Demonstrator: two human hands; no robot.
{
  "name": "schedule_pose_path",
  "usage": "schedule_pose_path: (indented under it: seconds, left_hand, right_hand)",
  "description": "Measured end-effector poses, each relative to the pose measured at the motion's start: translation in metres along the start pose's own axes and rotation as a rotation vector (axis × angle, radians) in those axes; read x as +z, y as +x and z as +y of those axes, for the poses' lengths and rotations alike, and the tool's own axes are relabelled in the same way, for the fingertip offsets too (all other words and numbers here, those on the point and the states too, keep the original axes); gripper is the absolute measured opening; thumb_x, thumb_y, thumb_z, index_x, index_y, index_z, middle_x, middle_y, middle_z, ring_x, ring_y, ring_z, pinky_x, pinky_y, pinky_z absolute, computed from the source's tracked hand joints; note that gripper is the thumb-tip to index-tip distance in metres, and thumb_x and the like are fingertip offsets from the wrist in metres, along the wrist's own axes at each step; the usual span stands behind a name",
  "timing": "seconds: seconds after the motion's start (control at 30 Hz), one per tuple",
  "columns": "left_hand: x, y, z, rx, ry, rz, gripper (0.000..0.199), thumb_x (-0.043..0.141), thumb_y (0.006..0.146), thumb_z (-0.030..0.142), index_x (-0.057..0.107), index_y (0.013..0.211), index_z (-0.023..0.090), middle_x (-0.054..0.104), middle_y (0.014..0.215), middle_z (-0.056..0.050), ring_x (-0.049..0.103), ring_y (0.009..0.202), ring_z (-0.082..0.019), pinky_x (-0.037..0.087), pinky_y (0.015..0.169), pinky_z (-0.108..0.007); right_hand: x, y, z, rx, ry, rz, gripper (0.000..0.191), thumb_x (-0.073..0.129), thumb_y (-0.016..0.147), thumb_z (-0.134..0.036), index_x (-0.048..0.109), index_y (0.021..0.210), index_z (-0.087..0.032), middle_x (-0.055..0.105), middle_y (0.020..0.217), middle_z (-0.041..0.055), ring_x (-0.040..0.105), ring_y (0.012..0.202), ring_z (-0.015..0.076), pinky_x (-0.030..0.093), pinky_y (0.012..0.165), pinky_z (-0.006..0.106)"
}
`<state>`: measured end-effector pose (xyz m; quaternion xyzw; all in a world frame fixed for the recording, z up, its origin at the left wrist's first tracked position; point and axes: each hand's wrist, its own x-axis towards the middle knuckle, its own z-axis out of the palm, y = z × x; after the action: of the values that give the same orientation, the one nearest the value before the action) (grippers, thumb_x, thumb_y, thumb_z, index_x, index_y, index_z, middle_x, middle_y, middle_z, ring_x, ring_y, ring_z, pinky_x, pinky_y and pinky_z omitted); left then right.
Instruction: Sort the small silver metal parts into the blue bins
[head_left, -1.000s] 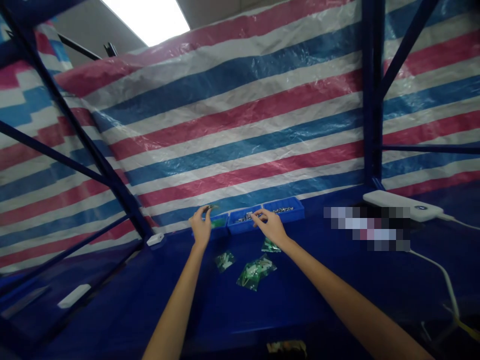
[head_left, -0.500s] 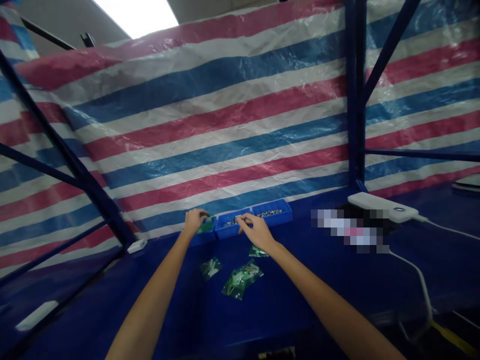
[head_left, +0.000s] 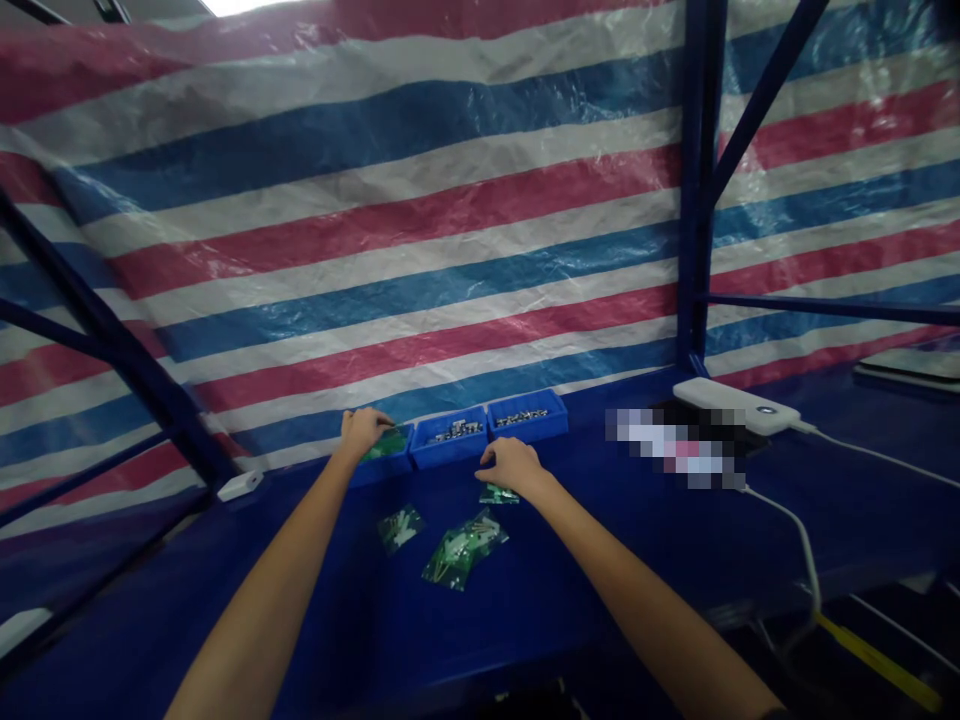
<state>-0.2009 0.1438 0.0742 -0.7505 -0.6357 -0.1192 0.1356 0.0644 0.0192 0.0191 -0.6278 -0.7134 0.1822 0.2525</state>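
Observation:
My left hand (head_left: pixel 365 432) reaches over the left blue bin, its fingers bent together at the green plastic bags (head_left: pixel 386 443) inside; what they pinch is too small to make out. My right hand (head_left: pixel 512 466) hovers in front of the bins with curled fingers, just above a clear green packet (head_left: pixel 499 494) on the table. Whether it holds anything is hidden. The middle blue bin (head_left: pixel 450 455) and right blue bin (head_left: pixel 531 429) contain small metal parts. Nearer me lie a small packet (head_left: pixel 400 527) and a pile of filled packets (head_left: pixel 463 550).
A white power bank (head_left: pixel 731 403) with a white cable (head_left: pixel 802 545) stands on the right of the blue table (head_left: pixel 405 630). A small white device (head_left: pixel 240 486) sits at left. Behind, striped sheeting (head_left: pixel 420 220) hangs by a blue metal post (head_left: pixel 694 200).
My right hand has drawn back from the middle bin toward the packet in front of it. My left hand stays at the left bin. The view has tilted down and shifted right.

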Motion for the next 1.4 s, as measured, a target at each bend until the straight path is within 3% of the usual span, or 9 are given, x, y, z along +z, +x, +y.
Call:
schedule_pose_path:
  seconds: [0.23,0.37,0.43,0.6,0.7,0.83,1.07,1.27,1.4]
  left_hand:
    - [0.0,0.014,-0.002,-0.091,-0.057,-0.167,0.007,0.07,0.062,0.018,0.071,0.065,0.024,0.072,0.083,-0.005,0.062,0.086,-0.027,0.041,0.077,-0.037]
    - [-0.002,0.01,-0.002,-0.103,-0.079,-0.21,0.008,0.066,0.067,0.028,0.072,0.072,0.025,0.071,0.089,-0.004,0.062,0.088,-0.026,0.042,0.078,-0.037]
    - [-0.006,0.004,0.002,-0.083,-0.09,-0.139,0.017,0.06,0.072,0.035,0.071,0.081,0.024,0.07,0.097,-0.005,0.06,0.093,-0.026,0.041,0.081,-0.037]
    - [-0.016,-0.027,0.044,0.016,-0.217,0.303,0.024,0.049,0.079,0.033,0.066,0.09,0.021,0.067,0.097,-0.005,0.059,0.09,-0.021,0.041,0.082,-0.034]
    - [-0.013,-0.05,0.084,0.114,-0.457,0.379,0.02,0.048,0.08,0.031,0.064,0.083,0.02,0.067,0.085,-0.002,0.059,0.074,-0.014,0.043,0.074,-0.027]
    - [0.004,-0.072,0.128,0.181,-0.74,0.342,0.018,0.048,0.081,0.032,0.062,0.083,0.02,0.065,0.08,-0.001,0.058,0.07,-0.012,0.044,0.066,-0.023]
    - [0.042,-0.082,0.138,-0.01,-0.927,0.411,0.028,0.057,0.076,0.04,0.06,0.092,0.017,0.063,0.087,-0.005,0.057,0.075,-0.015,0.045,0.071,-0.027]
    - [0.043,-0.092,0.134,0.039,-1.145,0.218,0.029,0.053,0.078,0.043,0.062,0.083,0.016,0.064,0.08,-0.003,0.058,0.078,-0.017,0.043,0.071,-0.027]
    - [0.032,-0.094,0.133,0.084,-1.369,0.188,0.03,0.057,0.074,0.044,0.063,0.081,0.015,0.065,0.077,-0.002,0.057,0.073,-0.015,0.043,0.069,-0.025]
  right_hand:
    - [-0.003,-0.001,-0.001,0.029,0.018,-0.135,0.042,0.078,0.052,-0.038,0.069,0.09,-0.024,0.067,0.101,0.0073,0.06,0.1,0.0281,0.046,0.082,0.036]
    - [-0.008,0.0,0.0,0.057,0.006,-0.165,0.047,0.081,0.048,-0.032,0.068,0.093,-0.024,0.065,0.106,0.0078,0.06,0.1,0.0281,0.047,0.081,0.035]
    - [-0.009,0.002,-0.001,0.106,-0.039,-0.19,0.049,0.081,0.048,-0.03,0.068,0.094,-0.023,0.065,0.108,0.0078,0.06,0.101,0.0276,0.047,0.081,0.035]
    - [-0.006,0.005,0.0,0.178,-0.094,-0.202,0.05,0.083,0.045,-0.029,0.068,0.093,-0.026,0.066,0.107,0.0052,0.059,0.103,0.0256,0.047,0.08,0.032]
    - [0.0,0.006,0.004,0.16,-0.06,-0.147,0.045,0.083,0.045,-0.029,0.069,0.087,-0.024,0.068,0.101,0.0068,0.062,0.098,0.0263,0.049,0.074,0.03]
    - [0.012,0.009,0.013,0.059,-0.031,0.06,0.05,0.084,0.041,-0.029,0.068,0.088,-0.022,0.068,0.097,0.0091,0.062,0.094,0.0294,0.049,0.072,0.033]
    - [0.028,0.026,0.02,-0.073,0.634,0.174,0.047,0.079,0.047,-0.021,0.066,0.093,-0.018,0.068,0.088,0.0059,0.058,0.046,0.0125,0.05,0.043,0.026]
    - [0.027,0.027,0.005,-0.11,1.1,0.167,0.047,0.076,0.047,-0.022,0.065,0.093,-0.015,0.068,0.072,0.0028,0.061,0.055,0.0139,0.052,0.054,0.027]
    - [0.019,0.022,-0.002,-0.07,1.235,0.196,0.056,0.078,0.048,-0.027,0.063,0.1,-0.015,0.07,0.081,0.005,0.064,0.065,0.0169,0.052,0.062,0.029]
